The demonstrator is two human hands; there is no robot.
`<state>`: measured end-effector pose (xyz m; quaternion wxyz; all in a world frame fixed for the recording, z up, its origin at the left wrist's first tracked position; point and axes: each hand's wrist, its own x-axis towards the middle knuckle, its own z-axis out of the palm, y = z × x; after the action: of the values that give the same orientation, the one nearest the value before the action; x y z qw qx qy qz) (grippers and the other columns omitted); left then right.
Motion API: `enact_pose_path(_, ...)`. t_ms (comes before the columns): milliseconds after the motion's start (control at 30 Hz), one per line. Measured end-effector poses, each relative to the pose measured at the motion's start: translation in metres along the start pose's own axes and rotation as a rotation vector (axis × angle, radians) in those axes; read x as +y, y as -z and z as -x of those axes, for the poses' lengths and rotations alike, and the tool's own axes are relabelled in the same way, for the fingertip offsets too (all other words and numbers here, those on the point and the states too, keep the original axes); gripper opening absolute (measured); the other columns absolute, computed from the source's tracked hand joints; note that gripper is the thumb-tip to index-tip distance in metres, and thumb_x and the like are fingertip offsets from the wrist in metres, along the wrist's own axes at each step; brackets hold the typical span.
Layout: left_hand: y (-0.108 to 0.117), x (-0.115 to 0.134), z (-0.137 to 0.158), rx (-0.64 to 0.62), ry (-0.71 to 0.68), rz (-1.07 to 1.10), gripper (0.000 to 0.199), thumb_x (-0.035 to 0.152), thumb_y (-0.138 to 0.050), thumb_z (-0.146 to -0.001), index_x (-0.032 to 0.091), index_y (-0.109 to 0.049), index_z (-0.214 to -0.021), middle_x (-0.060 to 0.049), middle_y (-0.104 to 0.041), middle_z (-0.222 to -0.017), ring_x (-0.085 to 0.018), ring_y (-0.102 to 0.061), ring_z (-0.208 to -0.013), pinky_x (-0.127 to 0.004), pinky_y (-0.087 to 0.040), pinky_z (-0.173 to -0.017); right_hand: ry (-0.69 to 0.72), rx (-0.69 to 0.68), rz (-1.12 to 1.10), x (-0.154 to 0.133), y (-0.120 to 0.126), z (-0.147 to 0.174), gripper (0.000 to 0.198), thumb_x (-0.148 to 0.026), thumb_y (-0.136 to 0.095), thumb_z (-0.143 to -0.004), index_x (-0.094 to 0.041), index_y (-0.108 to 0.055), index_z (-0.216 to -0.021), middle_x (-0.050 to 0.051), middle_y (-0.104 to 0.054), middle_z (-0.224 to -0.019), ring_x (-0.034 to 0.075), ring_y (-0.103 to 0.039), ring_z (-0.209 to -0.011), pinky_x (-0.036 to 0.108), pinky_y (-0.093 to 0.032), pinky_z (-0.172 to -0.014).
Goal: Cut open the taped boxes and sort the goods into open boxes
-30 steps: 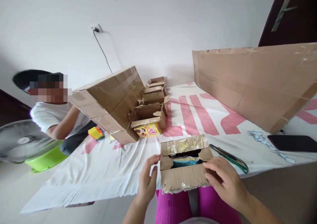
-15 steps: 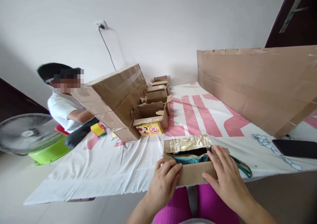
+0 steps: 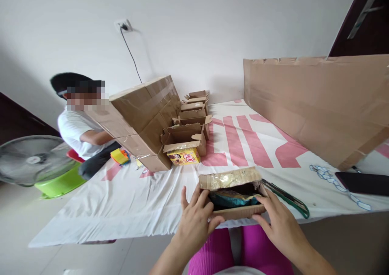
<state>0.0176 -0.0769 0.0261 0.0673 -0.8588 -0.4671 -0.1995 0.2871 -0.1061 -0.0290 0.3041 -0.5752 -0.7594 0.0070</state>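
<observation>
A small cardboard box (image 3: 235,214) lies at the table's near edge with its taped flap (image 3: 227,178) raised at the back. Inside it is a teal packet (image 3: 232,200). My left hand (image 3: 196,214) grips the box's left end, thumb on the front wall and some fingers over the rim. At the right end my right hand (image 3: 278,216) holds the box, its thumb against the front and fingers over the edge. A green utility knife (image 3: 288,199) rests beside the right hand, partly hidden by it.
Behind stand a row of open cardboard boxes (image 3: 184,135), a yellow printed box (image 3: 184,156) and a tall taped carton (image 3: 146,113). A large cardboard panel (image 3: 310,101) stands right, near a black phone (image 3: 364,182). Another person (image 3: 82,125) sits left, by a fan (image 3: 33,159).
The box has tipped, so more of its inside shows. My left hand has shifted up and over its left end; my right hand has moved slightly outward, and more of the knife shows.
</observation>
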Motion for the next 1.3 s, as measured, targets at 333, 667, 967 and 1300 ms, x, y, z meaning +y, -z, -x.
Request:
enact_pose_path(333,0.011,-0.021,-0.016,-0.036,-0.005,-0.037,0.052,0.013,-0.044,-0.092,0.021,-0.043,-0.144,-0.012,-0.050,-0.147,-0.032,-0.041,-0.136,-0.050,-0.041,-0.104,0.018,-0.017,-0.025,0.002,0.001,0.000,0.029,-0.028,-0.061,-0.087,-0.022,-0.056,-0.115,0.016,-0.056,-0.134,0.031,-0.064,-0.112,0.046,-0.058,-0.087)
enact_pose_path(667,0.008,-0.030,-0.045,-0.210,0.046,0.060,0.077,0.038,-0.070,-0.080,0.024,-0.037,-0.147,-0.014,-0.047,-0.149,-0.035,-0.039,-0.139,-0.057,-0.025,-0.112,0.027,-0.039,-0.026,-0.005,0.004,0.003,0.035,-0.035,-0.061,-0.088,-0.021,-0.059,-0.120,0.017,-0.052,-0.137,0.030,-0.061,-0.118,0.044,-0.057,-0.090)
enact_pose_path(967,0.010,-0.021,-0.051,-0.178,0.082,0.149,0.074,0.036,-0.080,-0.069,0.025,-0.047,-0.134,-0.010,-0.058,-0.123,-0.033,-0.050,-0.117,-0.052,-0.040,-0.101,0.096,0.043,0.277,-0.005,0.023,-0.027,0.042,-0.055,-0.051,-0.092,-0.021,-0.069,-0.111,0.017,-0.064,-0.120,0.034,-0.064,-0.104,0.048,-0.054,-0.081)
enact_pose_path(1300,0.004,-0.017,-0.057,-0.234,0.098,0.025,0.101,0.036,-0.087,-0.054,0.024,-0.041,-0.142,-0.015,-0.054,-0.123,-0.038,-0.052,-0.111,-0.053,-0.047,-0.094,0.108,0.008,0.362,-0.022,0.021,-0.042,0.048,-0.051,-0.052,-0.093,-0.011,-0.064,-0.118,0.017,-0.067,-0.103,0.031,-0.063,-0.092,0.045,-0.053,-0.077)
